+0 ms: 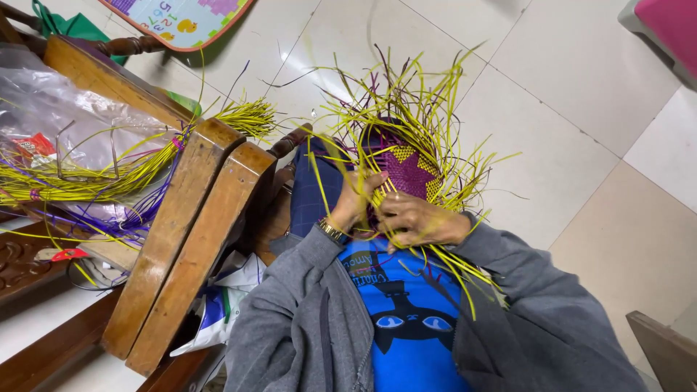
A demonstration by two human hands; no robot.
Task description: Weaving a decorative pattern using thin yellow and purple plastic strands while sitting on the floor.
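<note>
A half-woven basket piece [408, 168] of purple and yellow plastic strips rests on my lap, a purple star pattern on its face and loose yellow strips [406, 94] fanning out all round. My left hand [354, 199] grips its left edge, a gold watch on that wrist. My right hand [420, 220] holds the lower edge, fingers curled among the strips. Both arms wear grey sleeves over a blue shirt.
A wooden chair arm [190, 239] stands at my left. Beyond it a bundle of yellow and purple strips [109, 178] lies on clear plastic bags [51, 101]. A colourful play mat [181, 18] lies at the top, on a pale tiled floor [566, 131].
</note>
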